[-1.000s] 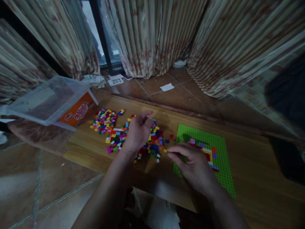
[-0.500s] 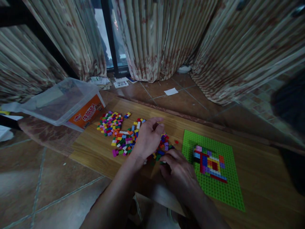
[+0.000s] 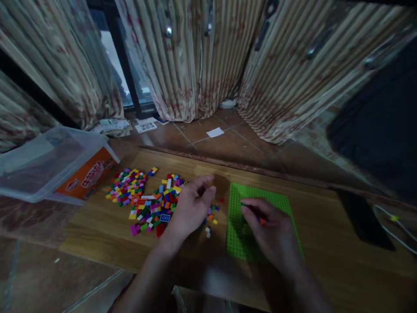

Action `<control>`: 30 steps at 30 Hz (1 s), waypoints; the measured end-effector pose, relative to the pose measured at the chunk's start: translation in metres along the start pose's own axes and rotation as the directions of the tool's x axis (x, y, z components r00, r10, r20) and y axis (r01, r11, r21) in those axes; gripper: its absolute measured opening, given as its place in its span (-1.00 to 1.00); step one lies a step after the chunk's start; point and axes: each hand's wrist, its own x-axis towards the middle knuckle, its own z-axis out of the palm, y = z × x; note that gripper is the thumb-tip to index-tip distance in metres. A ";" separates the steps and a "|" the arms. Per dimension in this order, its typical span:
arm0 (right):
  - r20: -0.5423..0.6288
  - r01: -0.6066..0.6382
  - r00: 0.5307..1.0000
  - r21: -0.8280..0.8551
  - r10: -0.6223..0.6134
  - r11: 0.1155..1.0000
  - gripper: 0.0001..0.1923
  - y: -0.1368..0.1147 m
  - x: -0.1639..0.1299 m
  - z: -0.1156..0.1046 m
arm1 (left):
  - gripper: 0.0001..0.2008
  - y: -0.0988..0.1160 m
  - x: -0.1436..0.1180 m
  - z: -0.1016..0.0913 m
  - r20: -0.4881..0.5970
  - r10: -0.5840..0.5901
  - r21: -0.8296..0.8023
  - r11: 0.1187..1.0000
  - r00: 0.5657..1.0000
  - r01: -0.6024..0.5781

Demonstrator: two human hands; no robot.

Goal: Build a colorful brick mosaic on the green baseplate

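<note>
My left hand (image 3: 192, 203) hovers at the right side of a heap of loose toy bricks (image 3: 156, 206). Its fingers are loosely bent and apart from the thumb, with nothing seen between them. Over the green baseplate (image 3: 239, 243), my right hand (image 3: 272, 226) pinches a small dark green brick (image 3: 243, 204) between thumb and forefinger. That hand covers most of the brick build on the plate; only a bit of orange brick (image 3: 262, 221) shows past the fingers. A few small white bricks (image 3: 207, 232) lie between heap and plate.
A second pile of small bricks (image 3: 128, 187) lies at the left, beside a clear plastic box (image 3: 52, 161) with an orange label. A flat black object (image 3: 365, 219) and a white cable (image 3: 395, 234) are at the right. Curtains (image 3: 195, 65) hang behind the wooden table (image 3: 208, 278).
My right hand has moved from the loose bricks rightward onto the baseplate, carrying a small brick. My left hand stays by the heap. The camera view has turned right.
</note>
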 end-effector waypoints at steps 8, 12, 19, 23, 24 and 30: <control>0.006 -0.139 0.990 -0.095 0.140 0.986 -0.80 0.042 0.005 -0.048 | -0.57 -0.007 -0.022 0.044 0.272 -0.041 0.160 0.987 0.961 -0.003; 0.097 -0.057 0.992 -0.190 0.076 0.980 -0.79 0.039 0.004 -0.042 | -0.46 -0.009 -0.026 0.056 0.330 -0.117 0.288 0.958 0.937 0.018; 0.132 0.019 0.991 -0.316 0.024 0.949 -0.81 0.043 0.002 -0.034 | -0.45 0.000 -0.025 0.065 0.393 -0.182 0.353 0.935 0.901 0.035; 0.097 0.016 0.995 -0.311 0.015 0.950 -0.84 0.044 0.004 -0.029 | -0.51 0.004 -0.026 0.067 0.416 -0.194 0.360 0.932 0.889 0.035; 0.093 0.013 0.996 -0.304 0.016 0.953 -0.85 0.043 0.004 -0.028 | -0.52 0.004 -0.026 0.067 0.414 -0.190 0.363 0.931 0.890 0.030; 0.053 -0.029 0.998 -0.254 0.043 0.967 -0.89 0.045 0.005 -0.025 | -0.48 0.002 -0.026 0.067 0.422 -0.200 0.368 0.929 0.884 0.035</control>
